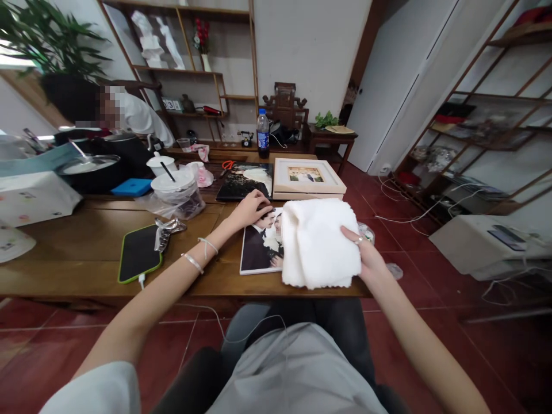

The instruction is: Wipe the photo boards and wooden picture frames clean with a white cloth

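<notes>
Head view (only one): step in hand looks like handling the cloth [319, 244] over the photo [260, 253] with one hand while the other minds the photo; that's a judgement from the pose.

Right hand [362, 246]: holding the cloth by its right side, thumb on top, other fingers mostly hidden under it. Left hand [252, 208]: fingers bent and close together, at the photo's top edge. Can't tell if it's pressing, pinching or just resting there.

Next move, my read: calls for a steady left hand so the photo doesn't skid, and a flat, light right hand, since the cloth is bunched in a loose fold.

Positions: photo lies flat on the worktop [215, 282], just below the left hand and to the left of the right hand. Cloth covers its right part; can't tell whether it bears on the surface or sits slightly above. Cloth's lower edge is near the worktop's front edge.

Around it: dark album [245, 179] and white frame [331, 174] just beyond the photo, side by side. Phone [138, 256] well off to the left, foil packet [165, 234] on its corner. Lidded cup [173, 185] behind that. Bottle [263, 137] at the far side.
</notes>
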`<act>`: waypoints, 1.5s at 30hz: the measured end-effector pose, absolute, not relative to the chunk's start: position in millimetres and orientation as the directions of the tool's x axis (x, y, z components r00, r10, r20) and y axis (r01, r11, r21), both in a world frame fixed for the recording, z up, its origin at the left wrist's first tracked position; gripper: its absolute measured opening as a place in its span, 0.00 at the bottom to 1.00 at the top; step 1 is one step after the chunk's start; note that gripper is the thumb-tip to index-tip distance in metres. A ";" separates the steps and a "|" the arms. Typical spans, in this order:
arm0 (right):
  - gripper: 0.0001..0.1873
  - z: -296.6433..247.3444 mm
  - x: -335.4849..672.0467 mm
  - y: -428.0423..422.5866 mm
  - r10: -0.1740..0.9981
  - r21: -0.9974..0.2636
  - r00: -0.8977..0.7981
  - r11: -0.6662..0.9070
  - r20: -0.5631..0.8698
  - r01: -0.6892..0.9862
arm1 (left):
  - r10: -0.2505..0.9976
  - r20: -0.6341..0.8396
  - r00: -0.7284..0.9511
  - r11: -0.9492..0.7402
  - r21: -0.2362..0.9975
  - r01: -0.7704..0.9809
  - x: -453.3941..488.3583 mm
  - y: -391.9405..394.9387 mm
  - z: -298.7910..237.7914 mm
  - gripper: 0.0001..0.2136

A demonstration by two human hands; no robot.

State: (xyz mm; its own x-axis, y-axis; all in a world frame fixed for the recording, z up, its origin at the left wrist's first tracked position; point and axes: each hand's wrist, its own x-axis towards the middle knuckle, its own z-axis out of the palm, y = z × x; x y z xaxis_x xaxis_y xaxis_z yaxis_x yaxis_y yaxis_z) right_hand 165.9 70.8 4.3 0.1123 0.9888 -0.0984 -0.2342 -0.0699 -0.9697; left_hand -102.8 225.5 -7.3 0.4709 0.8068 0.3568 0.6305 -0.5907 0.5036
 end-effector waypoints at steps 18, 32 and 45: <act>0.17 2.3 140.5 83.3 0.971 -0.922 -0.098 0.239 0.220 0.304 | 0.997 0.043 0.056 -0.049 0.992 0.119 -105.9 118.5 0.6 0.24; 0.27 -51.2 196.2 109.9 0.924 -0.508 -0.215 0.357 0.316 0.784 | 0.429 0.898 -0.098 -0.431 0.299 0.851 -136.7 100.8 -48.2 0.18; 0.25 -50.7 192.6 116.0 0.919 -0.463 -0.231 0.365 0.320 0.808 | 0.427 0.887 -0.176 -0.241 0.299 0.923 -154.0 108.3 -55.1 0.07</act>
